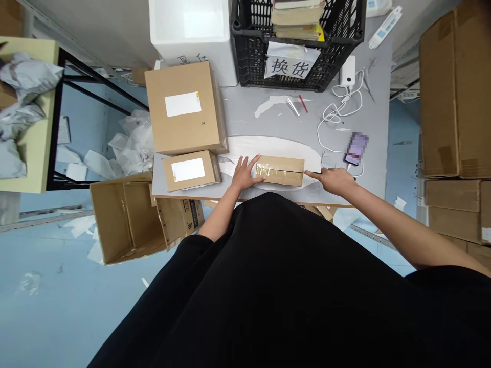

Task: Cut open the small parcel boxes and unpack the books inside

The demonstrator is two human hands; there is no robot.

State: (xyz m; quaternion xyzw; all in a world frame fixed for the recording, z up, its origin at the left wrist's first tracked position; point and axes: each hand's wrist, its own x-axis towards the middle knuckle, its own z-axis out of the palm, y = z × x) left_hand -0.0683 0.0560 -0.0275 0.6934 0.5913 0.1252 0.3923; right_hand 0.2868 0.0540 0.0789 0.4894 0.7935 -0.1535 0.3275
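Note:
A small taped cardboard box (282,177) lies near the front edge of the table, with a dark lengthwise line along the seam on its top. My left hand (244,175) grips its left end, the thumb and index finger spread across the corners. At the box's right end is my right hand (334,180), index finger stretched toward the seam and the other fingers curled in. Something thin and dark shows by that fingertip, too small to name. White paper sheeting (238,145) lies under the box.
Two labelled cartons, a large one (180,130) and a smaller one (187,182), stand at left. Behind are a white foam box (192,48) and a black crate (249,61) with books. A phone (356,149) and white cable (326,113) lie right. An open carton (115,225) stands below left.

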